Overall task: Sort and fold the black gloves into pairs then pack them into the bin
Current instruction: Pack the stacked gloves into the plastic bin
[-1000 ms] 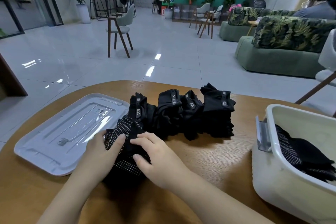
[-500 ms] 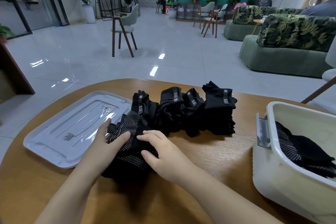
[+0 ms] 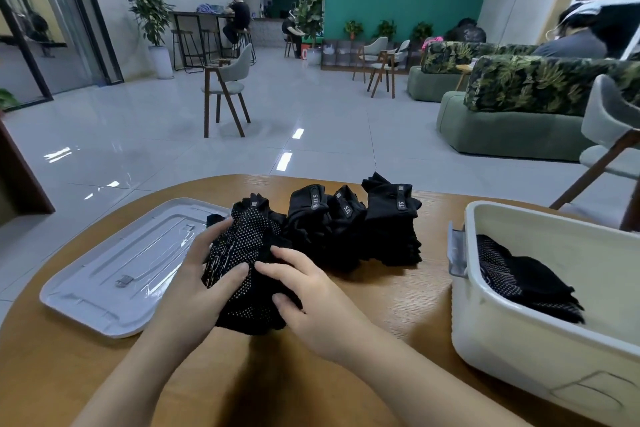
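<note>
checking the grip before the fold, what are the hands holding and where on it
Both hold one dotted glove: left hand grips its left edge, right hand grips its lower right side.

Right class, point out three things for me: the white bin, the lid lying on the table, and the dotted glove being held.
white bin (image 3: 519, 333), head view, on its near outer wall.
lid (image 3: 114, 263), head view, on its flat top.
dotted glove (image 3: 247, 239), head view, on its dotted palm side between the hands.
</note>
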Available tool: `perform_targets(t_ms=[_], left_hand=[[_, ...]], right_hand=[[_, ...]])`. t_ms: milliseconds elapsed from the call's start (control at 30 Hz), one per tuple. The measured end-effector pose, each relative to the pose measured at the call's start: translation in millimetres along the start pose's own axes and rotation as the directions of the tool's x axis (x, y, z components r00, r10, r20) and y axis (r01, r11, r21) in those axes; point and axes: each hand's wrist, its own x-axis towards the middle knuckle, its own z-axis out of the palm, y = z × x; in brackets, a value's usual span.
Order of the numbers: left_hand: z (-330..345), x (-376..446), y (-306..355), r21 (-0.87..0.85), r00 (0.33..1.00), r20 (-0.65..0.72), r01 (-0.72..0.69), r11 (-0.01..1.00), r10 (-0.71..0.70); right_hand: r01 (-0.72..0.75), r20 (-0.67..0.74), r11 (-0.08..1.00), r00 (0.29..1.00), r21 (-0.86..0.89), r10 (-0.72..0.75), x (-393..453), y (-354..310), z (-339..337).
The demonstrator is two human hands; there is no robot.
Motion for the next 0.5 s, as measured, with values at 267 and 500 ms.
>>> perform_targets(t_ms=[267, 500], left_hand=[[28, 7, 74, -0.325, 0.964, 0.116, -0.192, 0.926, 0.241], [100, 24, 134, -0.408, 0.891, 0.289, -0.216, 0.887, 0.350]], right_hand=[[0.144, -0.199, 0.979, 0.965, -0.143, -0.171, -21, -35, -76], [0.073, -0.336, 0.962, 0.928, -0.265, -0.163, -58, -26, -158]])
